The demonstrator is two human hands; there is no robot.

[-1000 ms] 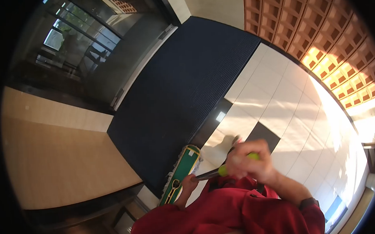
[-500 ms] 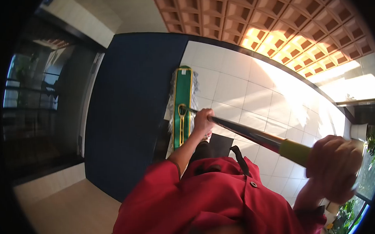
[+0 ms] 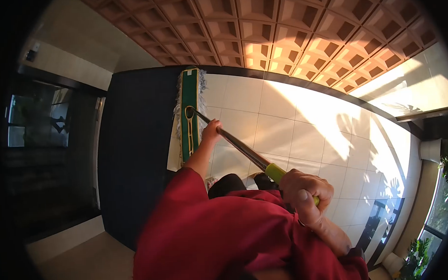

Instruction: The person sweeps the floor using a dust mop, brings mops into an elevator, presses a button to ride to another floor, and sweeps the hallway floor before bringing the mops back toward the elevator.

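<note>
A dust mop (image 3: 186,134) with a green top, yellow trim and grey-white fringe lies on the floor along the edge of the dark blue mat. Its pole slants from the head toward my body, on the right. My left hand (image 3: 212,131) is closed round the lower pole, not far from the mop head. Higher up, my right hand (image 3: 307,194) grips the yellow-green handle end (image 3: 275,172), with the thumb lying over it. My red sleeves and top fill the lower middle.
White floor tiles (image 3: 277,123) lie right of the mop, partly sunlit. A terracotta lattice wall (image 3: 259,25) runs along the far side. The dark blue mat (image 3: 135,148) borders a glass door (image 3: 51,146) on the left. Potted plants (image 3: 419,254) stand by the right-hand window.
The mop head has moved forward, closer to the lattice wall. My right hand has come in from the far right toward my body, and my left hand has gone forward with the pole.
</note>
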